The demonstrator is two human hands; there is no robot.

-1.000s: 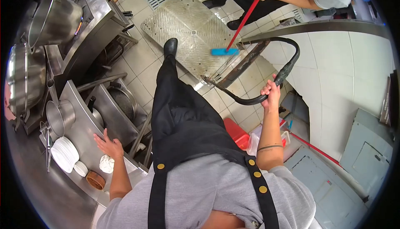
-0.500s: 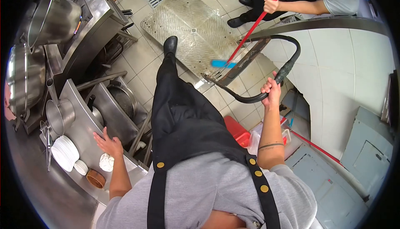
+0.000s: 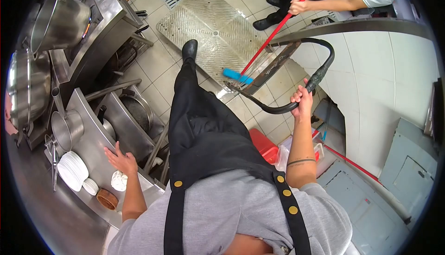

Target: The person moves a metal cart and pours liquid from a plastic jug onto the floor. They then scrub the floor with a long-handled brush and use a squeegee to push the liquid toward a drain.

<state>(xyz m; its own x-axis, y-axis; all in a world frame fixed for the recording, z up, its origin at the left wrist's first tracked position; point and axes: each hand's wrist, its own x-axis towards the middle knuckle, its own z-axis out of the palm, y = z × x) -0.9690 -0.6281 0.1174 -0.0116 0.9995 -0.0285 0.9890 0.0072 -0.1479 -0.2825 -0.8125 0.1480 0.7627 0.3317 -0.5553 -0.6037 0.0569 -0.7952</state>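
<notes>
My right hand [image 3: 302, 99] is wrapped around the black looped handle [image 3: 328, 59] of a platform trolley. Its grey ribbed deck [image 3: 208, 16] lies low over the floor tiles and looks wet, with my black boot [image 3: 189, 51] on its edge. On the left, my left hand [image 3: 121, 161] is held out with fingers apart over the steel counter, holding nothing. Nearest to it are a crumpled white cloth [image 3: 119, 181], a stack of white plates [image 3: 73, 171] and a round brown container [image 3: 107, 200].
Opposite me, a co-worker's hand [image 3: 297, 6] grips a red pole with a blue brush head [image 3: 237, 76] at the deck's near end. Large steel pots [image 3: 62, 21] stand at left. A red container [image 3: 262, 143] and grey metal cabinets [image 3: 366, 204] are at right.
The co-worker's blue brush head has moved left along the deck's near end, and its red pole has shifted with it. Both my hands and the trolley handle stay nearly still.
</notes>
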